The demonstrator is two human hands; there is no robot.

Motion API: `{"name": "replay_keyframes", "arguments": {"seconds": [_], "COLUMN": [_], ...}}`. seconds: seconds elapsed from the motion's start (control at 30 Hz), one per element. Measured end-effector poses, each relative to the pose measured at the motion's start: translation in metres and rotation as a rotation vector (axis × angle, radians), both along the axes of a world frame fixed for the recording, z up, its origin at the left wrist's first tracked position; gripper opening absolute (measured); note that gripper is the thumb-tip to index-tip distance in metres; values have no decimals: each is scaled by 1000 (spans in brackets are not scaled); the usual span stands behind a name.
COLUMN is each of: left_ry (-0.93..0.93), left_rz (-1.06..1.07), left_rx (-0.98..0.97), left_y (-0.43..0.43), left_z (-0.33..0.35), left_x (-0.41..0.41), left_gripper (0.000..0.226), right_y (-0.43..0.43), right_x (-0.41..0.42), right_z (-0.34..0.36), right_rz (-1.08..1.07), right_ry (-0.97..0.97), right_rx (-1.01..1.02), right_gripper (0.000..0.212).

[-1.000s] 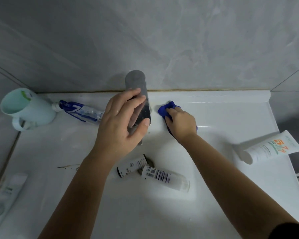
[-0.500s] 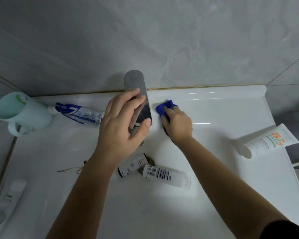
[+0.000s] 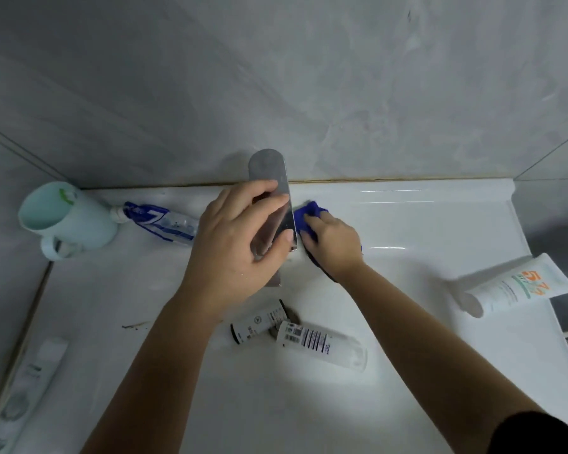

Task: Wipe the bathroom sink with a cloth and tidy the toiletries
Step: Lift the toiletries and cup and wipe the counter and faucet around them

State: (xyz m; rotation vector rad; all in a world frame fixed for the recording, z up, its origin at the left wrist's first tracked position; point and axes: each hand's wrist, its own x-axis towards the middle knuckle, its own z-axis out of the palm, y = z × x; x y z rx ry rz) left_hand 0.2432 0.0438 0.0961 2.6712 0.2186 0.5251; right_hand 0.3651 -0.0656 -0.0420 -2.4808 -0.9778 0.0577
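My left hand (image 3: 240, 244) grips the flat chrome faucet handle (image 3: 269, 173) at the back of the white sink (image 3: 423, 224). Just right of the faucet, my right hand (image 3: 333, 242) presses a blue cloth (image 3: 310, 209) onto the sink's rear ledge; most of the cloth is hidden under the palm. In the basin near the drain lie two small tubes, one short with a black cap (image 3: 259, 322) and one white with a barcode (image 3: 322, 344).
A pale green mug (image 3: 64, 221) lies on its side at the back left, a blue-and-white toothpaste tube (image 3: 159, 222) beside it. A white tube with orange print (image 3: 518, 285) rests on the right rim. Another white tube (image 3: 27, 381) lies at the left edge.
My right hand has slid the blue cloth leftward until it sits against the faucet. The left hand has kept its grip on the handle.
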Motion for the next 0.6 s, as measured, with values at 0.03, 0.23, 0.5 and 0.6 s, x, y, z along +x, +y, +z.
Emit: {"name": "replay_keyframes", "arguments": {"seconds": [0.03,0.23,0.5,0.6], "left_ry": [1,-23,-19,-16], "left_rz": [10,46,68,65], "left_rx": [12,32,6,5], "left_y": [1,3,1,1], "left_z": [2,-1,-4,-4], "left_x": [3,13,13,12], "left_gripper": [44,41,42,43], "right_y": [-10,-69,7,-19], "right_x": [9,74,42,54], "right_z": [2,7,0,1], "right_rz": [-32,-826,-167,-191], "right_ry": [29,122,-44,-62], "right_rx": [33,253,126,76], "right_gripper": [32,36,32,35]}}
